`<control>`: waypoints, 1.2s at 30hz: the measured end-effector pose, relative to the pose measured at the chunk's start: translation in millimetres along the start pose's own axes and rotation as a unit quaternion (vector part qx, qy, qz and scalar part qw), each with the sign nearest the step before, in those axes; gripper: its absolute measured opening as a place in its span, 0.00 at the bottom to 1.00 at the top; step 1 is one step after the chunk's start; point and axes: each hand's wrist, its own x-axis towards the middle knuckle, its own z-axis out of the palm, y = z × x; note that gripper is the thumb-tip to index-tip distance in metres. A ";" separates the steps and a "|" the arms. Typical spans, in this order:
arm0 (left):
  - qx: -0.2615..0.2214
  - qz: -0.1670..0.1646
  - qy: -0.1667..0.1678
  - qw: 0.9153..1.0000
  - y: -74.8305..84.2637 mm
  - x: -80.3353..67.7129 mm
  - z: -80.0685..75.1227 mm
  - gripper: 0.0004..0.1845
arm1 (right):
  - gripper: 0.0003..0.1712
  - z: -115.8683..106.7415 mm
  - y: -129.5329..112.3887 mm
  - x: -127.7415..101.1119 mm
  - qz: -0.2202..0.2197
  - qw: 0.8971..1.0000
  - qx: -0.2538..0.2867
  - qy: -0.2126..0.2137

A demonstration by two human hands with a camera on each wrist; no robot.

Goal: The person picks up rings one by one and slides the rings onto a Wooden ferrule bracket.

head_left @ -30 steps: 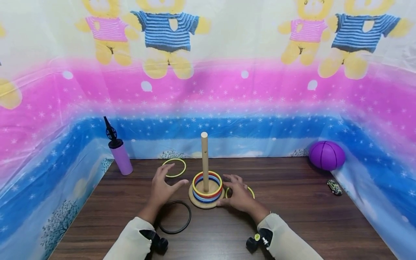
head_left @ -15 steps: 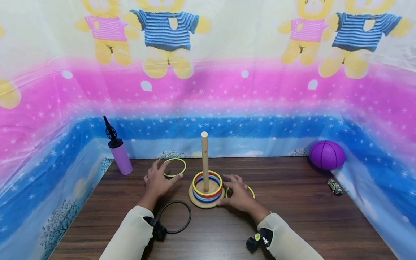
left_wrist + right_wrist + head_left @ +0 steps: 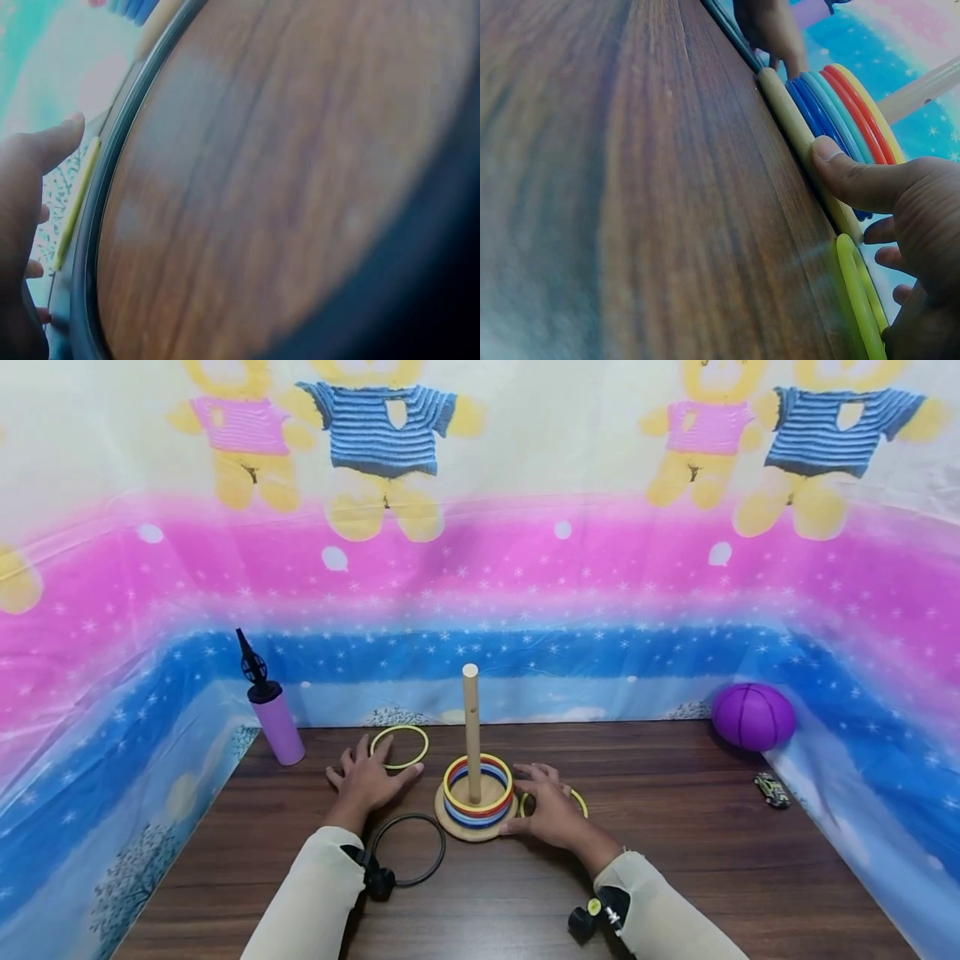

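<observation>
On the brown wooden table stands 1 wooden stand with 1 upright peg, and a stack of rings sits around the peg on the round base, yellow on top, then red, then blue; the exact count in the stack is hard to tell. 3 more rings lie loose on the table: 1 yellow ring behind the left hand, 1 black ring near the left wrist, and 1 yellow ring partly under the right hand. The left hand lies flat on the table with its fingers spread wide, the fingertips just beside the far yellow ring, gripping nothing. The right hand rests with relaxed fingers over its ring, the thumb pressed against the edge of the stand's base. Also there: 1 purple pump, 1 purple ball and 1 small toy car.
</observation>
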 end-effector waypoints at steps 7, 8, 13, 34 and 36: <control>0.017 -0.009 -0.011 1.000 -0.4 4.2 7.2 0.54 | 0.45 -0.8 -0.8 -0.8 -0.001 1.000 -0.001 0.001; 0.016 -0.011 -0.012 1.000 -0.1 4.1 7.6 0.54 | 0.45 -0.8 -1.0 -1.0 -0.001 1.000 -0.001 0.001; 0.018 -0.024 -0.011 0.999 -0.5 5.5 10.7 0.53 | 0.46 0.6 0.2 -1.6 -0.004 1.000 0.001 -0.001; 0.021 -0.039 0.019 0.999 3.5 7.5 14.5 0.46 | 0.47 1.1 2.6 0.4 -0.005 1.000 -0.005 0.001; 0.021 -0.037 0.021 0.999 3.9 7.1 14.1 0.45 | 0.47 0.4 1.9 0.1 -0.004 1.000 -0.004 0.002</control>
